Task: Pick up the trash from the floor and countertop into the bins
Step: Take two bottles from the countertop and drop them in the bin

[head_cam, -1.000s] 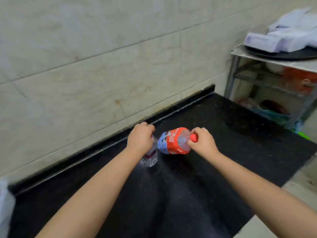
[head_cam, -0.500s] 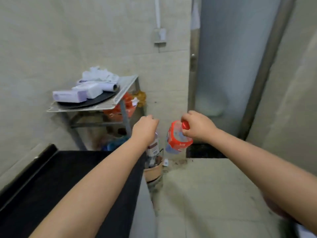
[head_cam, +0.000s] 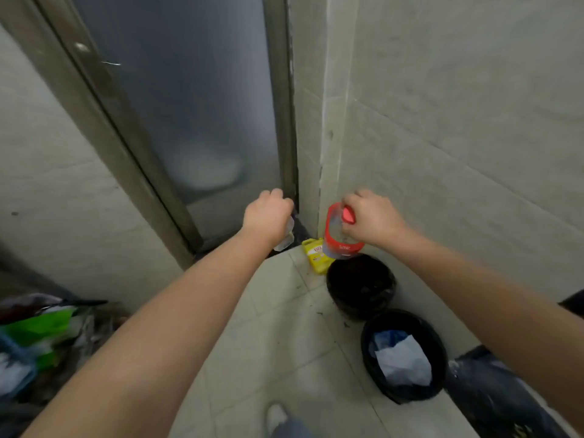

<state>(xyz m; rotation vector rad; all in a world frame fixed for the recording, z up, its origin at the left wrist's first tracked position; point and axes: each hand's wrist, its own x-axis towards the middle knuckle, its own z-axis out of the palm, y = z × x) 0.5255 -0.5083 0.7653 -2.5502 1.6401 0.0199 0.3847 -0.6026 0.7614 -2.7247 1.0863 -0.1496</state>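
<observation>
Above the floor (head_cam: 284,336), close to the corner where the tiled wall (head_cam: 458,137) meets the frosted door (head_cam: 196,121), hangs the red-labelled bottle (head_cam: 339,235); the right hand (head_cam: 373,218) holds it by the neck, fingers (head_cam: 354,200) clamped round the red cap (head_cam: 348,214), so that the body dangles mouth-up just over the far rim of the nearer-the-corner black bin (head_cam: 360,284); it looks like thin clear plastic, nearly empty, so I judge it light, springy and easy to dent, and the cap and neck are the stiffest place to grip, the label band being likelier to slip or crumple; let go from there it should fall straight in, though a light bottle may bounce off the rim. The left hand (head_cam: 268,218) is closed on a small clear bottle (head_cam: 286,237), of which only the lower end shows below the fist; it seems equally light and thin-walled, and it hangs over bare floor at the door's foot, not over either bin. A yellow packet (head_cam: 314,256) lies on the floor in the corner, just beside the first bin, flat and probably limp, best pinched by an edge. The second black bin (head_cam: 404,355) stands nearer along the wall, lined, with crumpled white and blue paper (head_cam: 401,358) inside; at the left edge of the floor sits a blurred heap of bags (head_cam: 41,336).
</observation>
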